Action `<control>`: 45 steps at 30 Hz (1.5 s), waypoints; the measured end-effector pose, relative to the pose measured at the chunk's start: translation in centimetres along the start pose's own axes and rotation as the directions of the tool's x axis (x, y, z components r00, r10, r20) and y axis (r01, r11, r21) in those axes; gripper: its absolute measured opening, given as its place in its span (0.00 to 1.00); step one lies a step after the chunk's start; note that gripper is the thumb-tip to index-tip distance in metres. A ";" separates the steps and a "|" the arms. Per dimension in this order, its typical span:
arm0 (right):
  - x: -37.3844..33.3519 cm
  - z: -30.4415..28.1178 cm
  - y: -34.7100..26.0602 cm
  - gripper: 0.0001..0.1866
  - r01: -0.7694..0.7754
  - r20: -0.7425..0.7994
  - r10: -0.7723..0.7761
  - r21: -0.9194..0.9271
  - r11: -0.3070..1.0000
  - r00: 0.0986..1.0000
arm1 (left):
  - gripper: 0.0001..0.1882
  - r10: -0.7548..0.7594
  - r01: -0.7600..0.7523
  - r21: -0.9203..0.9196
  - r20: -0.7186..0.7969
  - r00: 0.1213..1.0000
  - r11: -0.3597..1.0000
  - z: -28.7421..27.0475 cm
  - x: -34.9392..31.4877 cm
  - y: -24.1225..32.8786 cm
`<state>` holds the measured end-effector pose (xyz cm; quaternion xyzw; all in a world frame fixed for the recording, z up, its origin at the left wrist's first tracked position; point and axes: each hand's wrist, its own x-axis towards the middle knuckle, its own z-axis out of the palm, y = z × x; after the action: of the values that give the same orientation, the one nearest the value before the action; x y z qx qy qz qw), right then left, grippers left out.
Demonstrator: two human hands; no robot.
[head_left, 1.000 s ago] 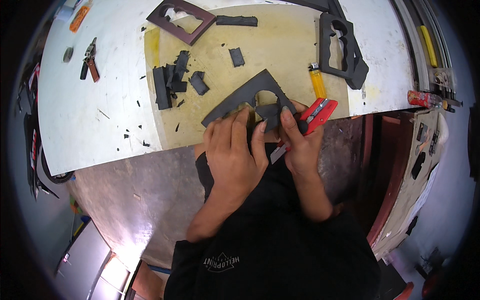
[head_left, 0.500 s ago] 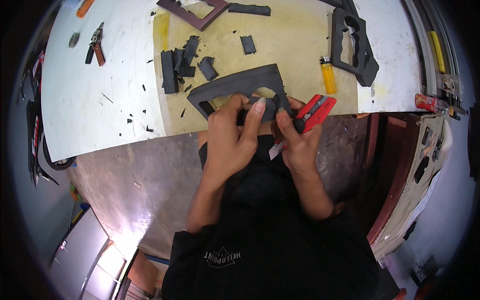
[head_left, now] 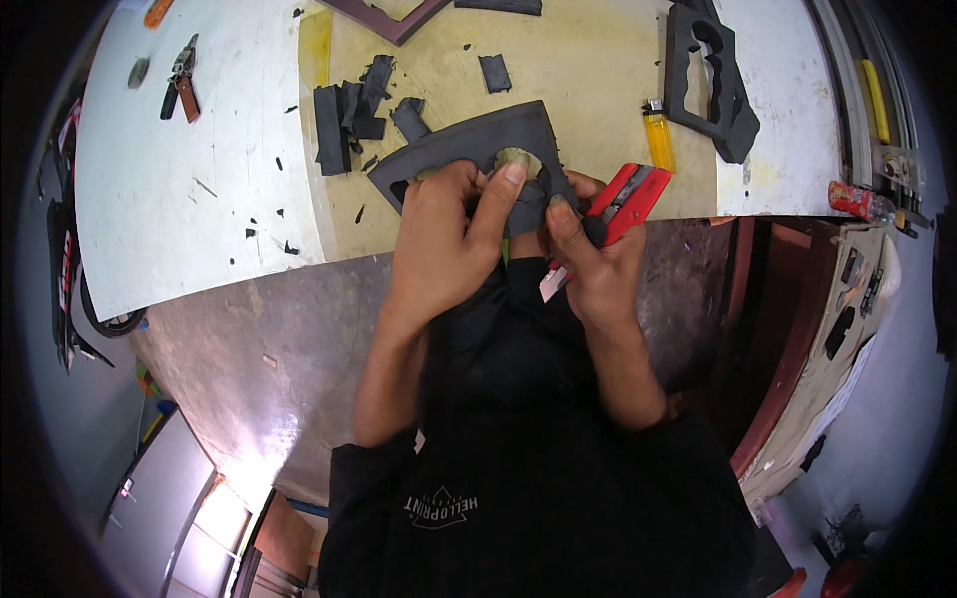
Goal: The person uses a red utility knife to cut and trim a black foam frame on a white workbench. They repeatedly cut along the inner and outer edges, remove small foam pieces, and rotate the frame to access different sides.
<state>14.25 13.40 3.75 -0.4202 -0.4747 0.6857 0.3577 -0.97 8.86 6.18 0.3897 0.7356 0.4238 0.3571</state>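
A dark grey foam-like piece (head_left: 469, 135) with cut-out openings is held up at the table's near edge, slightly tilted. My left hand (head_left: 444, 239) pinches its lower rim, with the thumb beside the round opening and the fingertips partly hidden behind the hand. At its right end, my right hand (head_left: 606, 274) steadies the piece with thumb and fingers. That same hand also grips a red utility knife (head_left: 633, 199). The knife's bare blade (head_left: 553, 283) sticks out below the palm, pointing toward my body, away from the foam.
Several dark scraps (head_left: 337, 135) lie behind the foam on the yellowish mat (head_left: 588, 60). A yellow lighter (head_left: 659, 142) and a similar dark cut-out piece (head_left: 681, 95) are to the right. At the back is a maroon frame (head_left: 399, 28). A folding tool (head_left: 182, 82) lies far left.
The foam piece and both hands have shifted slightly away from me, the left hand most. The left thumb now sits against the round opening. The whole view has moved a little too.
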 end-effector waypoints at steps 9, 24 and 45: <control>0.2 -0.3 0.3 0.16 -0.033 -0.005 0.033 -0.035 0.999 0.999 | 0.26 -0.016 0.017 -0.006 0.132 0.991 1.000 -0.8 1.3 -0.2; -2.2 -7.8 -4.8 0.44 0.171 0.012 -0.175 0.139 0.975 0.985 | 0.26 -0.070 0.064 -0.122 -0.047 0.996 0.990 0.7 1.0 -1.4; -1.6 -4.9 -3.2 0.16 0.529 0.341 -0.461 -0.139 0.837 0.819 | 0.26 -0.078 0.060 -0.172 -0.098 0.992 0.983 1.5 0.6 -1.5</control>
<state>19.63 14.65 6.19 -0.2130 -0.6907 0.5639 0.3994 -0.34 9.41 4.17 0.3095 0.7279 0.4915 0.3643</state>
